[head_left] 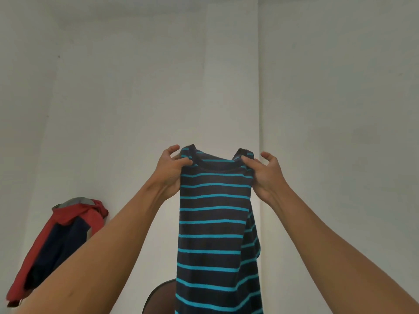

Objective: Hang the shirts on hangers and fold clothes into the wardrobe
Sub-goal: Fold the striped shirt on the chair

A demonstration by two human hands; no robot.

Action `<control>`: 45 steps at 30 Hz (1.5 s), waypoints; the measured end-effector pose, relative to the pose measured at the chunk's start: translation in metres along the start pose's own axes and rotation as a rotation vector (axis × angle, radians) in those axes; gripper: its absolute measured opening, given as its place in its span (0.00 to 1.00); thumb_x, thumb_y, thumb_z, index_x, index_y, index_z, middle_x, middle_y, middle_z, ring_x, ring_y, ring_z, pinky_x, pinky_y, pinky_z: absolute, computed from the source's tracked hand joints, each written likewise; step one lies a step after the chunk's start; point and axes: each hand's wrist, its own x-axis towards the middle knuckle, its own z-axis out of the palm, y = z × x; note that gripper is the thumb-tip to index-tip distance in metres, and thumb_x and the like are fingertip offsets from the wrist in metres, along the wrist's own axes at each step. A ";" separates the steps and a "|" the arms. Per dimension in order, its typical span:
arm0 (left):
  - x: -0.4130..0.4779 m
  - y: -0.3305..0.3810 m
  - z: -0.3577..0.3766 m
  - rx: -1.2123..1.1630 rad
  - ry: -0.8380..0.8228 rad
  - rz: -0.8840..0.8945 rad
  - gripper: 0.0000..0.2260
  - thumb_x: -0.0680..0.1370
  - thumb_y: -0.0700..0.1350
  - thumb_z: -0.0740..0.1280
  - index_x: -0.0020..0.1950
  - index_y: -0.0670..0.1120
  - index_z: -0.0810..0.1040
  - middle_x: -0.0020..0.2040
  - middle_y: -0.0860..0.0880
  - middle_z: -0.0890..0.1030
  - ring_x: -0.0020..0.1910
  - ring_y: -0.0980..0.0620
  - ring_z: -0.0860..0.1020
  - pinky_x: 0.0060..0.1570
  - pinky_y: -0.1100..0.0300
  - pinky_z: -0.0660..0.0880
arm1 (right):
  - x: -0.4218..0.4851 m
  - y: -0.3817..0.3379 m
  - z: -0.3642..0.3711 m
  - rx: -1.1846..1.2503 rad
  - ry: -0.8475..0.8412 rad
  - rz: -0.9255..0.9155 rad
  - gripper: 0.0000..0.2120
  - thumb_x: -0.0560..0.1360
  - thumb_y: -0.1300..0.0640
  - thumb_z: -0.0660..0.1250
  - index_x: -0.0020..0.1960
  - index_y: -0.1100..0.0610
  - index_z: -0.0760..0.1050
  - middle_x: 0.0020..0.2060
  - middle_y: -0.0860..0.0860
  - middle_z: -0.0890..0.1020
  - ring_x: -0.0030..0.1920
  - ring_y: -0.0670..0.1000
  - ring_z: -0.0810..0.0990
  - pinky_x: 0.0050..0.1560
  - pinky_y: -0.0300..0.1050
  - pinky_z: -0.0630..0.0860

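Striped shirt (215, 223) held up mid-frame before white wall (136, 87), hem cut off below. Left hand (171, 171) and right hand (265, 173) pinch shirt shoulders beside collar, outer fingers spread. No readable label. Red-navy jacket (59, 241) hangs lower-left of shirt. Dark rounded object (158, 295) behind shirt, unclear.

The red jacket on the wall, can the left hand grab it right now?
Probably not yet. The left hand is pinching the striped shirt at its shoulder, held up with the right hand. The jacket hangs lower and off to the left, with nothing between, but the hand is busy.
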 end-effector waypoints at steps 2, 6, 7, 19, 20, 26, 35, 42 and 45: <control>0.001 0.000 0.002 -0.059 0.045 -0.046 0.27 0.79 0.34 0.66 0.75 0.45 0.62 0.57 0.44 0.79 0.52 0.44 0.81 0.38 0.55 0.82 | 0.000 -0.003 0.003 0.106 0.059 0.077 0.31 0.72 0.60 0.76 0.69 0.56 0.64 0.58 0.60 0.78 0.55 0.59 0.82 0.54 0.55 0.83; -0.002 0.002 0.010 -0.131 0.045 -0.117 0.10 0.80 0.36 0.65 0.61 0.41 0.75 0.56 0.40 0.82 0.49 0.44 0.83 0.41 0.52 0.82 | -0.001 -0.003 0.009 0.129 -0.001 0.154 0.18 0.73 0.55 0.76 0.58 0.61 0.75 0.55 0.60 0.83 0.54 0.59 0.83 0.50 0.52 0.83; -0.003 0.002 0.011 -0.129 0.031 -0.126 0.07 0.80 0.36 0.64 0.57 0.42 0.77 0.55 0.40 0.83 0.48 0.44 0.83 0.41 0.52 0.82 | 0.000 -0.003 0.009 0.108 -0.013 0.135 0.14 0.74 0.56 0.75 0.56 0.60 0.75 0.55 0.60 0.83 0.53 0.58 0.83 0.50 0.51 0.83; -0.008 0.004 0.000 -0.100 -0.011 0.000 0.15 0.83 0.36 0.61 0.65 0.48 0.80 0.58 0.47 0.83 0.54 0.46 0.83 0.48 0.53 0.83 | -0.001 -0.028 -0.014 -0.252 -0.196 -0.130 0.08 0.79 0.61 0.68 0.57 0.55 0.80 0.50 0.52 0.85 0.51 0.53 0.84 0.51 0.55 0.83; -0.008 0.004 0.000 -0.097 -0.010 0.013 0.16 0.83 0.36 0.61 0.66 0.49 0.80 0.58 0.48 0.83 0.55 0.46 0.82 0.48 0.53 0.83 | 0.000 -0.027 -0.016 -0.312 -0.187 -0.149 0.09 0.80 0.61 0.67 0.60 0.55 0.79 0.52 0.52 0.85 0.53 0.54 0.84 0.53 0.56 0.82; -0.008 -0.001 0.000 -0.062 -0.012 0.055 0.17 0.82 0.36 0.62 0.69 0.49 0.77 0.61 0.48 0.81 0.57 0.46 0.81 0.49 0.53 0.83 | 0.005 -0.021 -0.014 -0.439 -0.095 -0.229 0.16 0.78 0.63 0.69 0.64 0.55 0.76 0.60 0.53 0.80 0.57 0.56 0.82 0.55 0.59 0.82; -0.010 -0.024 -0.004 0.010 -0.044 0.045 0.17 0.82 0.38 0.63 0.69 0.51 0.76 0.62 0.49 0.80 0.58 0.46 0.80 0.52 0.54 0.82 | 0.012 0.002 -0.021 -0.364 -0.102 -0.120 0.17 0.78 0.63 0.69 0.66 0.55 0.74 0.59 0.54 0.80 0.58 0.57 0.81 0.56 0.55 0.82; -0.010 -0.043 -0.008 0.021 -0.047 0.016 0.17 0.82 0.38 0.63 0.69 0.50 0.76 0.61 0.49 0.81 0.57 0.47 0.81 0.49 0.55 0.83 | 0.015 0.013 -0.027 -0.220 -0.195 0.023 0.17 0.79 0.64 0.66 0.67 0.56 0.74 0.58 0.57 0.81 0.58 0.59 0.81 0.58 0.56 0.81; -0.012 -0.051 -0.009 0.041 -0.056 0.012 0.17 0.82 0.38 0.63 0.69 0.50 0.76 0.61 0.49 0.81 0.57 0.47 0.81 0.49 0.56 0.82 | 0.015 0.018 -0.027 -0.245 -0.208 0.023 0.17 0.79 0.64 0.64 0.67 0.56 0.74 0.58 0.56 0.81 0.59 0.59 0.80 0.62 0.59 0.79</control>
